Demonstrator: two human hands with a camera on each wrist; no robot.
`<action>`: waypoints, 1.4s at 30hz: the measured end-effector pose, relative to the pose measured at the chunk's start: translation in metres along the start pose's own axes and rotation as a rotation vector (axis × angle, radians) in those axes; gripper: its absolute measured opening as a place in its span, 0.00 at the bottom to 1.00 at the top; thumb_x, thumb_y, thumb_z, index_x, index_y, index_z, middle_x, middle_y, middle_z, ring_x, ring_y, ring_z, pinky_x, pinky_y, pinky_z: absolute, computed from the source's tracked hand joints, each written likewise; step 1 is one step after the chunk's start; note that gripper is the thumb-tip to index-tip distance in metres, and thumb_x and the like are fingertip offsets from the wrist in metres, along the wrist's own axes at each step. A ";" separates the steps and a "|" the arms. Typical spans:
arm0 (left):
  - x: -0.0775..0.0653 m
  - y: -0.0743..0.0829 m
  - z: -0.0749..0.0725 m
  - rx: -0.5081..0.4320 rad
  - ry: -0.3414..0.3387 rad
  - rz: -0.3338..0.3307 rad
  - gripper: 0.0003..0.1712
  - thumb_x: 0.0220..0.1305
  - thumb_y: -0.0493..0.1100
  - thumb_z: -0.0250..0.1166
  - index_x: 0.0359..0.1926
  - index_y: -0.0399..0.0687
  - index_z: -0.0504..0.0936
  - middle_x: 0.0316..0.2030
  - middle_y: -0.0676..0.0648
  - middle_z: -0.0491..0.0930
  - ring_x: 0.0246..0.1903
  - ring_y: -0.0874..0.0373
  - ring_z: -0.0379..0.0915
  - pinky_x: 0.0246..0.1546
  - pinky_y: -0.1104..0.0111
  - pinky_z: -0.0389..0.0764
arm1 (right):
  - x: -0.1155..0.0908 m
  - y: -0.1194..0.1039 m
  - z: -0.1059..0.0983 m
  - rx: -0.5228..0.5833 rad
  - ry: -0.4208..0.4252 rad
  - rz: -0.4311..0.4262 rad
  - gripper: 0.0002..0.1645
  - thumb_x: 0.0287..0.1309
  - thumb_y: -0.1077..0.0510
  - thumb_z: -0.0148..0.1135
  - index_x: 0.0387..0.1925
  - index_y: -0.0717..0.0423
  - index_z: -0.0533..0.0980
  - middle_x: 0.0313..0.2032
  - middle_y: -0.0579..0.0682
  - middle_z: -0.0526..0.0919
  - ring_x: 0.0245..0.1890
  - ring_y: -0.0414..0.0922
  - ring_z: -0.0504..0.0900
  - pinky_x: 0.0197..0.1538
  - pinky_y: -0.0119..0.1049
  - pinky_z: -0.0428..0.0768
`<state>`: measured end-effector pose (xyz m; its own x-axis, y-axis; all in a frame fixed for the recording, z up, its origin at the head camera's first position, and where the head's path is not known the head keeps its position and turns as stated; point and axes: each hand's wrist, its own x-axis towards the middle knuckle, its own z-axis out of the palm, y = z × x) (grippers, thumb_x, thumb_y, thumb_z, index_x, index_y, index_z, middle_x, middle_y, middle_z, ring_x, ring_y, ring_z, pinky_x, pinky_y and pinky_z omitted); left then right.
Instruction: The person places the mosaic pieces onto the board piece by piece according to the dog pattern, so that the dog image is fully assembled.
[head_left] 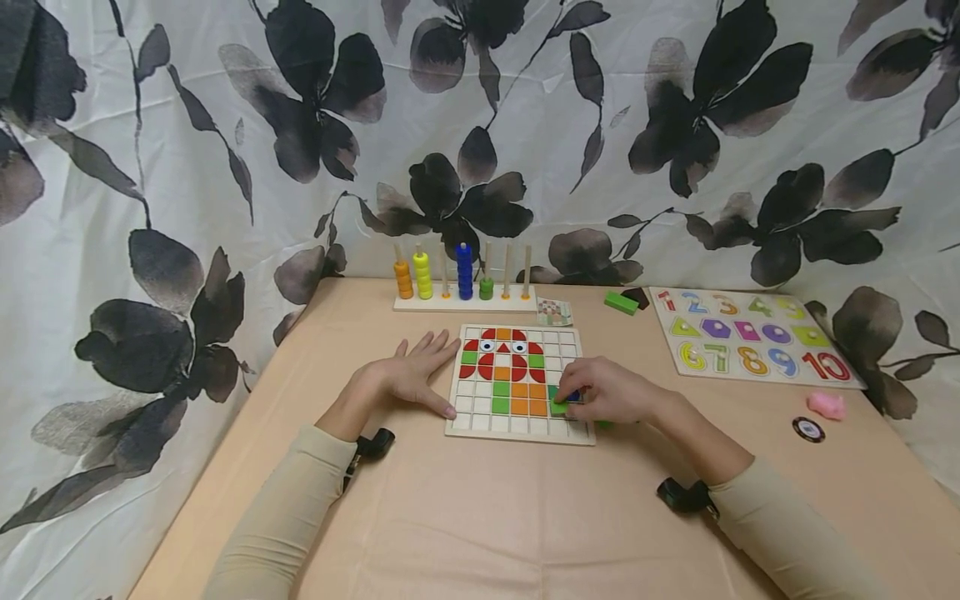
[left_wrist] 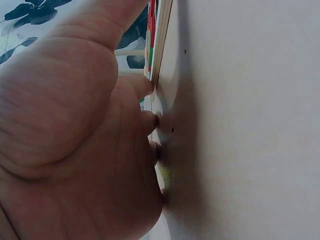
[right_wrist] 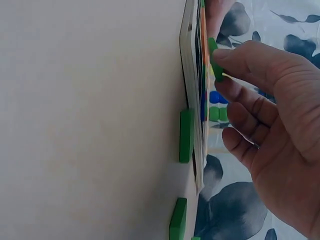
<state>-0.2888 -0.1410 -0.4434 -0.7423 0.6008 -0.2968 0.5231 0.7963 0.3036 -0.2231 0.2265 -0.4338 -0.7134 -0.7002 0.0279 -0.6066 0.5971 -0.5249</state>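
A white grid board [head_left: 480, 425] lies on the table, with red, orange, green and eye-patterned tiles forming a figure on it. My right hand [head_left: 617, 392] is over the board's right side. Between its thumb and index finger it pinches a green tile [right_wrist: 216, 60], held just off the board's surface in the right wrist view. A blue tile [head_left: 574, 397] shows partly beneath those fingers. At the board's left edge my left hand [head_left: 401, 372] rests with fingers spread, the thumb touching the edge. More green tiles [right_wrist: 186, 136] lie beside the board's right edge.
Behind the board stand a peg rack [head_left: 465, 305] with coloured beads and a small picture card [head_left: 554, 312]. Toward the back right are a green block [head_left: 621, 302], a dark piece [head_left: 637, 297] and a number puzzle [head_left: 750, 333]. A pink figure [head_left: 826, 406] and a round chip [head_left: 808, 430] lie at right.
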 end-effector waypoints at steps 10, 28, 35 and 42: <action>0.001 0.001 0.000 0.003 -0.003 -0.001 0.75 0.35 0.83 0.63 0.77 0.59 0.37 0.76 0.45 0.28 0.74 0.45 0.20 0.66 0.38 0.30 | 0.004 -0.007 0.004 -0.106 -0.026 0.018 0.10 0.52 0.53 0.71 0.39 0.40 0.85 0.39 0.32 0.78 0.42 0.40 0.75 0.48 0.36 0.77; 0.000 0.000 0.002 -0.003 -0.008 0.003 0.75 0.36 0.83 0.63 0.77 0.58 0.37 0.76 0.46 0.28 0.73 0.45 0.20 0.66 0.38 0.30 | -0.044 0.030 -0.021 0.184 0.040 0.136 0.16 0.53 0.55 0.72 0.46 0.43 0.84 0.44 0.41 0.81 0.43 0.46 0.75 0.43 0.38 0.76; 0.000 -0.001 0.001 -0.009 0.004 0.002 0.75 0.36 0.82 0.64 0.77 0.58 0.37 0.76 0.45 0.29 0.74 0.45 0.21 0.66 0.38 0.29 | -0.074 0.051 -0.034 0.201 0.008 0.180 0.16 0.52 0.60 0.71 0.44 0.45 0.84 0.45 0.45 0.83 0.44 0.48 0.76 0.47 0.38 0.77; 0.001 -0.001 0.001 -0.014 0.003 0.004 0.75 0.35 0.82 0.64 0.77 0.58 0.37 0.76 0.45 0.29 0.74 0.45 0.21 0.66 0.38 0.29 | -0.076 0.055 -0.032 0.166 -0.028 0.178 0.12 0.49 0.61 0.73 0.37 0.47 0.83 0.36 0.45 0.82 0.37 0.46 0.77 0.41 0.33 0.78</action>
<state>-0.2901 -0.1412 -0.4451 -0.7415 0.6039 -0.2925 0.5203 0.7927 0.3177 -0.2138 0.3254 -0.4378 -0.7923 -0.6018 -0.0999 -0.4046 0.6410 -0.6522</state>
